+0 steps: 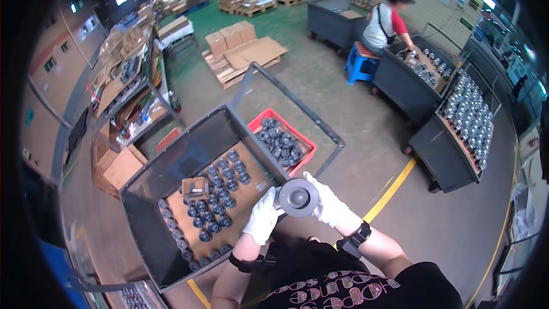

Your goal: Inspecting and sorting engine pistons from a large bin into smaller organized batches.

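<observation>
Both of my hands, in white gloves, grip one round grey metal part [298, 197] with a wide flange and a domed centre. My left hand [262, 217] closes on its left side; my right hand [327, 201] wraps its right side. The part is held in front of my body, beside the near right edge of a dark grey cart [137, 217]. Inside that cart, rows of similar dark round parts [213, 197] stand on a brown cardboard sheet [186, 246]. A small cardboard box [195, 187] sits among them.
A red bin [310, 147] heaped with dark metal parts stands beyond the cart, near a metal frame bar [297, 103]. At right, a person [380, 26] on a blue stool [360, 67] reaches into another cart [400, 83]. A further cart [449, 154] carries shiny parts. Cardboard boxes [231, 35] rest on a pallet.
</observation>
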The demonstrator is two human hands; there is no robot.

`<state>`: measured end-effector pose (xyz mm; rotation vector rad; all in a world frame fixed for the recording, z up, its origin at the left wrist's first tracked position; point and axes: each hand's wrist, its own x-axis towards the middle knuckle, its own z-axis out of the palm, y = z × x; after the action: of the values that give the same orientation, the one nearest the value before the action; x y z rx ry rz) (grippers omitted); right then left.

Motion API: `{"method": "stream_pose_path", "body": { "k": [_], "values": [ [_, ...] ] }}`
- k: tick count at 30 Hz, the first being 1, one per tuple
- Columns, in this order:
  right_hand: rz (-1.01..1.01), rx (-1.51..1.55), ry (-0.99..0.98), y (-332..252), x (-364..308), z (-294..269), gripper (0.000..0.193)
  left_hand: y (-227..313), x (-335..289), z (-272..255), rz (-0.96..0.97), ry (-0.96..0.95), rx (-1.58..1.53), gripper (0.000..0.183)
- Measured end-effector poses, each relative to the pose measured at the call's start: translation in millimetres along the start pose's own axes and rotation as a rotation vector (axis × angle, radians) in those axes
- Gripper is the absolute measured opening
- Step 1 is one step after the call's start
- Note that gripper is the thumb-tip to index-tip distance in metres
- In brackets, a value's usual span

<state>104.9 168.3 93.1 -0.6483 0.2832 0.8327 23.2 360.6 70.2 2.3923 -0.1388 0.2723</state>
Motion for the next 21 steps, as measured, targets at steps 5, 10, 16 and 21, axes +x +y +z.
{"method": "stream_pose_path", "body": {
  "k": [5, 10, 16, 21],
  "values": [
    [-0.128, 0.022, -0.018, -32.4, -58.2, -25.8, 0.035, 89.1, 45.7, 3.3, 0.097, -0.261, -0.169, 0.026],
    [-0.296, 0.054, -0.005, -47.6, -98.4, -48.6, 0.032, 112.4, 57.5, 39.4, 0.079, -0.258, -0.54, 0.029],
    [0.022, 0.374, -0.402, -37.0, -121.9, -58.7, 0.068, 98.2, 76.0, 58.0, 0.185, 0.137, -0.21, 0.033],
    [0.237, 0.675, -0.629, -40.7, -135.1, -30.1, 0.083, 141.7, 72.9, 20.5, 0.052, -0.038, -0.636, 0.03]
  ]
}}
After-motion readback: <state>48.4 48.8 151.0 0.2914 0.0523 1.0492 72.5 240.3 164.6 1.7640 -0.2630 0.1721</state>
